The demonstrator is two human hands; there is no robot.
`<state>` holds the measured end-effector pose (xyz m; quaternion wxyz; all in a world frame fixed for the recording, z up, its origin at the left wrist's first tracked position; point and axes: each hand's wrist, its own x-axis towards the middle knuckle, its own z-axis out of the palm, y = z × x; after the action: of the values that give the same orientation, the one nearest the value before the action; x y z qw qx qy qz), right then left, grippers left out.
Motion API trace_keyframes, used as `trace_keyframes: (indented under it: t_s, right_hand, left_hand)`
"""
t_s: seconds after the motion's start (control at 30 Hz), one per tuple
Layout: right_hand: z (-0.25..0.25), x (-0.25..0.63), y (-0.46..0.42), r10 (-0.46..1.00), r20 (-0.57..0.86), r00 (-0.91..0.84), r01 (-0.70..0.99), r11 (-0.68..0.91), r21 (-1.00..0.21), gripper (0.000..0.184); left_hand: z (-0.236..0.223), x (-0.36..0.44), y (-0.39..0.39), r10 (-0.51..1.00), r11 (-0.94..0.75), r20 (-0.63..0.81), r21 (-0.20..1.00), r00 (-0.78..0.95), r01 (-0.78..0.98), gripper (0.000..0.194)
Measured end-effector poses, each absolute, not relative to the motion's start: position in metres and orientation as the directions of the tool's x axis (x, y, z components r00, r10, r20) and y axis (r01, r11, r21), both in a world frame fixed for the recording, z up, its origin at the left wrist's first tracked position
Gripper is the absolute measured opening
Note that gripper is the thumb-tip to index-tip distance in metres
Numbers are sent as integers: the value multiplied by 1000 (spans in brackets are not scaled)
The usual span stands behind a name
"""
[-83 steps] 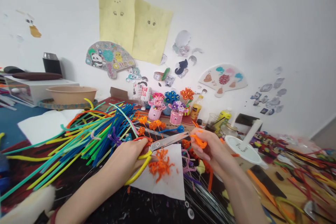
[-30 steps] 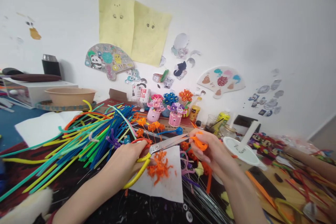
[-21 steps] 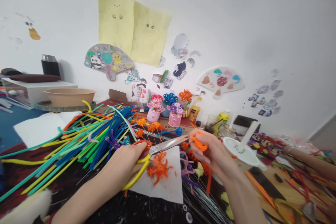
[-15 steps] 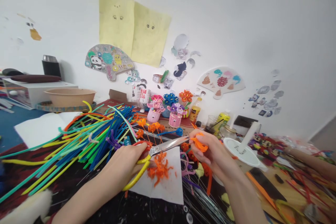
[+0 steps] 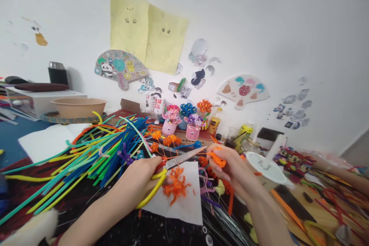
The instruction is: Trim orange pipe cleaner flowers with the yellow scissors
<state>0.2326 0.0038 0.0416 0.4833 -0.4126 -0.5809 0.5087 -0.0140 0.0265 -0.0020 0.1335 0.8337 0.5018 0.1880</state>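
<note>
My left hand (image 5: 147,173) is wrapped round the handles of a pair of scissors (image 5: 184,158), whose loops are yellow and red. The blades look nearly closed and point right, their tips close to my right hand (image 5: 227,159). Between the fingers of that hand is a bent orange pipe cleaner (image 5: 217,157), partly hidden by the fingers. Below the blades, orange fuzzy clippings (image 5: 175,188) lie heaped on a white paper sheet (image 5: 190,211).
Left of the scissors spreads a big bundle of coloured pipe cleaners (image 5: 98,161). Behind stand small pots of fuzzy flowers (image 5: 192,130) and a yellow bottle (image 5: 215,121). A white-lidded tub (image 5: 259,161) is at right. Another person's arm (image 5: 337,167) reaches in at the far right.
The scissor blades have closed further, and their tips have drawn slightly left of the orange pipe cleaner. Both hands stay in almost the same place, and the view has shifted slightly.
</note>
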Motion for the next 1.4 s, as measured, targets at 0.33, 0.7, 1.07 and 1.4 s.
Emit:
trace_keyframes:
  t_s: [0.33, 0.7, 1.07, 1.4]
  right_hand:
    - [42, 229, 6, 977, 136, -166, 31, 143, -989, 28]
    - [37, 225, 5, 966, 152, -211, 16, 159, -987, 29]
    - [35, 229, 3, 970, 136, -201, 30, 145, -989, 23]
    - [33, 228, 7, 961, 172, -218, 5, 177, -984, 24]
  left_hand:
    - [11, -11, 20, 937, -349, 128, 401, 325, 847, 26]
    - [11, -10, 21, 916, -400, 125, 372, 381, 838, 33]
    - [7, -13, 25, 895, -446, 152, 352, 420, 823, 36]
    - [8, -12, 25, 904, -426, 112, 312, 412, 850, 36]
